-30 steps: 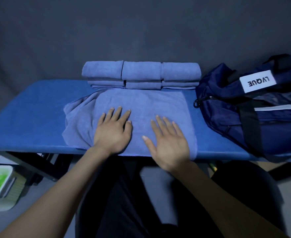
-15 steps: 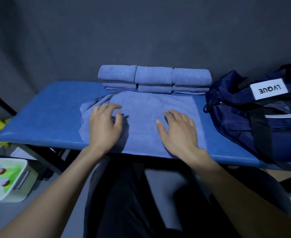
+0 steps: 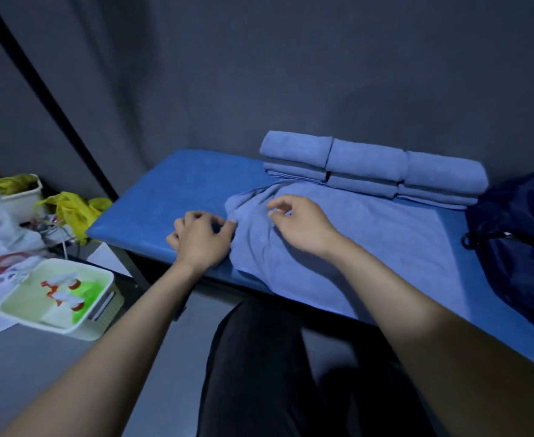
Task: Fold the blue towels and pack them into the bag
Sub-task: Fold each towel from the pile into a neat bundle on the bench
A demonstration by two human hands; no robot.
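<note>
**Both hands at the bunched left end of the loose towel**

Two bare forearms reach forward over dark-trousered legs point(image 3: 259, 373) to the blue padded table point(image 3: 165, 190). The left hand point(image 3: 201, 241) sits at the table's near edge, knuckles up, fingers curled, its thumb and fingertips pinching the crumpled left edge of the unfolded towel point(image 3: 354, 247). The right hand point(image 3: 303, 225) hovers just beyond it over the gathered cloth, fingers loosely curled downward; whether they grip the fabric cannot be told.

The unfolded towel lies across the table's middle, smooth toward the right, its near edge hanging over the table. Behind it, touching its far edge, folded towels point(image 3: 369, 165) stand in three stacks side by side. The dark blue bag point(image 3: 518, 241) rests at the table's right end, cut off by the frame; no writing on it can be read. Left, beside the table, a pale green basket point(image 3: 60, 298) holds blurred red-and-white items.
</note>
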